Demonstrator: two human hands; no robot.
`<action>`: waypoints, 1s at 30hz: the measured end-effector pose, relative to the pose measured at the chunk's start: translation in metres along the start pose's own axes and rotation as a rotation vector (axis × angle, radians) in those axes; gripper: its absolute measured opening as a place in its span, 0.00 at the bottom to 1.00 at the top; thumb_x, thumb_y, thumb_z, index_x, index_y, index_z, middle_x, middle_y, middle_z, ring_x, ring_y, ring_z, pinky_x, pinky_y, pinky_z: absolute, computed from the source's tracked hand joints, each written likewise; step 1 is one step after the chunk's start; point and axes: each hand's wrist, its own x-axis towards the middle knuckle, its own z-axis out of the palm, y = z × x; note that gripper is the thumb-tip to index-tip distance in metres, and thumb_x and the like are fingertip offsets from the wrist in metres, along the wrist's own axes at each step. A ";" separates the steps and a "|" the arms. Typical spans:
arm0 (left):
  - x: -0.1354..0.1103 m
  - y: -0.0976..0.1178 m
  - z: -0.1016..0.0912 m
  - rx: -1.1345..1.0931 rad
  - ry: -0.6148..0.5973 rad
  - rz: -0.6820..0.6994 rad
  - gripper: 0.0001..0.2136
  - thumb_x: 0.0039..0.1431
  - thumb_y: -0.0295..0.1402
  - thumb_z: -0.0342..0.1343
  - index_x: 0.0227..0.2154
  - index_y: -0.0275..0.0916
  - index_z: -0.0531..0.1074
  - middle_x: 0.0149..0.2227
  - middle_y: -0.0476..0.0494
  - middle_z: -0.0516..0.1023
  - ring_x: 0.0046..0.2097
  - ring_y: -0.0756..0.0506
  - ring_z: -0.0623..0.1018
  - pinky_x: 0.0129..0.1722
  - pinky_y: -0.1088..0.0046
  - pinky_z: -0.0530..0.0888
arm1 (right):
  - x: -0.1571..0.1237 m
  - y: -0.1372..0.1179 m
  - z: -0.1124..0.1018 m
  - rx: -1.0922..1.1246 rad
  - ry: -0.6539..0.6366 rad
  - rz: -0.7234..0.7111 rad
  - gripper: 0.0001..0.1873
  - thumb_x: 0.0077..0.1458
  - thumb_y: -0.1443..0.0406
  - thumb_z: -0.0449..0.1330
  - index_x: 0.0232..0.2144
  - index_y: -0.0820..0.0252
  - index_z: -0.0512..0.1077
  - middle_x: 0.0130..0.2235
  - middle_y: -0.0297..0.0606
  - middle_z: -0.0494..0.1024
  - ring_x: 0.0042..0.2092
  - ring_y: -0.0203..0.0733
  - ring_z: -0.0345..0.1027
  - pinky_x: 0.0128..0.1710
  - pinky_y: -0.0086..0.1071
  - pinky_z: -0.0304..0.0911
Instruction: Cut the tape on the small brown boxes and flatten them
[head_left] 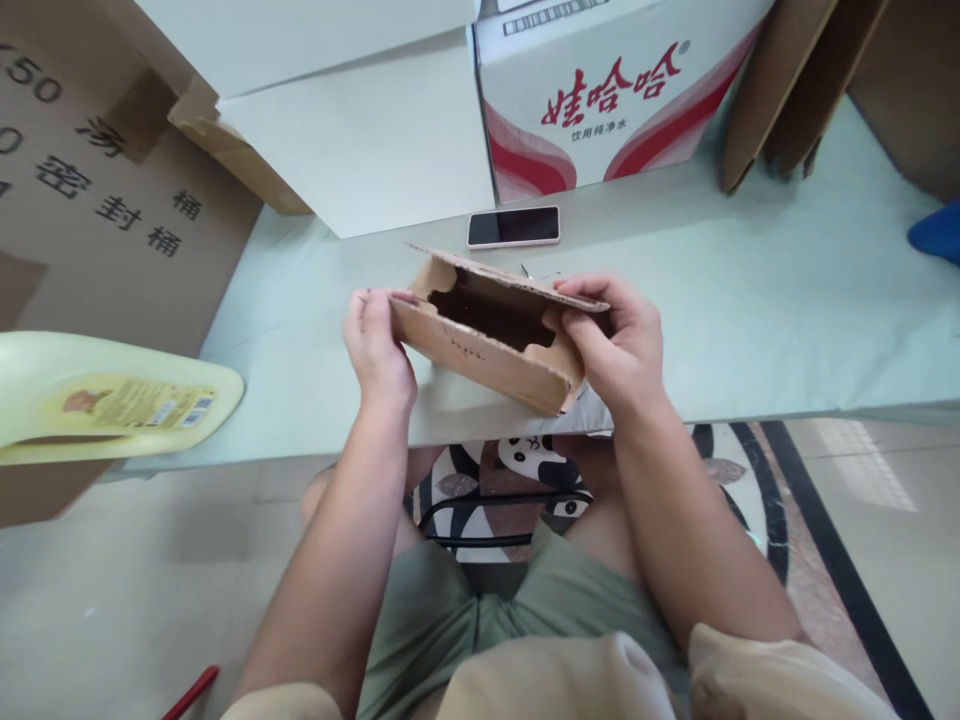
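Observation:
Between my two hands is a small brown cardboard box, tilted, with its top open toward me and a dark inside. My left hand is closed on its left end, thumb along the near edge. At the right end my right hand grips the box, its fingers on the far flap and its thumb by the inner side flap. Just behind the box, a small thin pointed item shows in part; its kind cannot be made out. Farther back lies a phone with a dark screen.
A white carton with red waves and a plain white box stand at the back. Large brown cartons are on the left, near a pale yellow jug. Folded cardboard and a blue object are on the right.

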 end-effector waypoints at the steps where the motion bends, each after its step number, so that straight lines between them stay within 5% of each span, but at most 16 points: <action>1: 0.000 -0.004 0.000 0.040 -0.003 0.019 0.17 0.64 0.53 0.57 0.33 0.44 0.67 0.38 0.45 0.78 0.44 0.43 0.79 0.55 0.63 0.76 | 0.000 -0.001 -0.002 0.038 -0.022 -0.019 0.06 0.56 0.64 0.62 0.37 0.54 0.77 0.41 0.36 0.84 0.45 0.45 0.79 0.48 0.40 0.74; 6: 0.009 -0.022 -0.005 0.217 -0.119 0.168 0.26 0.59 0.54 0.65 0.55 0.46 0.73 0.60 0.38 0.76 0.63 0.37 0.75 0.65 0.55 0.71 | 0.001 0.001 -0.004 0.084 0.003 -0.086 0.18 0.63 0.53 0.58 0.28 0.54 0.79 0.37 0.39 0.85 0.45 0.49 0.80 0.52 0.46 0.74; 12: 0.015 -0.026 -0.009 0.287 -0.243 0.216 0.15 0.66 0.47 0.61 0.45 0.45 0.85 0.57 0.38 0.78 0.64 0.36 0.76 0.68 0.52 0.70 | 0.000 0.000 0.007 -0.019 0.111 -0.086 0.21 0.63 0.61 0.60 0.17 0.53 0.74 0.26 0.33 0.79 0.35 0.44 0.78 0.54 0.47 0.75; 17: 0.020 -0.025 -0.013 0.266 -0.242 0.164 0.12 0.64 0.43 0.62 0.42 0.45 0.87 0.55 0.39 0.80 0.62 0.37 0.77 0.69 0.53 0.70 | 0.000 0.001 0.002 -0.073 0.094 -0.106 0.16 0.67 0.54 0.58 0.30 0.53 0.78 0.36 0.38 0.82 0.42 0.46 0.79 0.49 0.44 0.75; 22: 0.028 -0.026 -0.030 0.153 -0.102 -0.033 0.14 0.55 0.45 0.66 0.39 0.43 0.86 0.50 0.39 0.83 0.59 0.37 0.79 0.67 0.55 0.71 | -0.001 0.024 -0.002 -0.057 0.121 0.086 0.20 0.67 0.45 0.57 0.49 0.50 0.75 0.49 0.38 0.81 0.48 0.45 0.76 0.48 0.39 0.73; 27: 0.035 -0.026 -0.053 0.050 0.071 -0.414 0.13 0.54 0.45 0.65 0.39 0.46 0.80 0.42 0.43 0.83 0.41 0.43 0.80 0.38 0.66 0.80 | -0.003 0.040 0.009 0.124 -0.179 0.371 0.34 0.65 0.34 0.50 0.48 0.54 0.76 0.40 0.39 0.81 0.37 0.43 0.76 0.35 0.35 0.73; 30: 0.031 -0.027 -0.060 0.063 0.030 -0.605 0.12 0.53 0.45 0.63 0.35 0.44 0.76 0.32 0.44 0.79 0.31 0.45 0.76 0.28 0.70 0.76 | -0.005 0.032 0.014 0.119 -0.288 0.220 0.37 0.63 0.34 0.54 0.59 0.49 0.75 0.54 0.43 0.81 0.54 0.49 0.77 0.53 0.45 0.76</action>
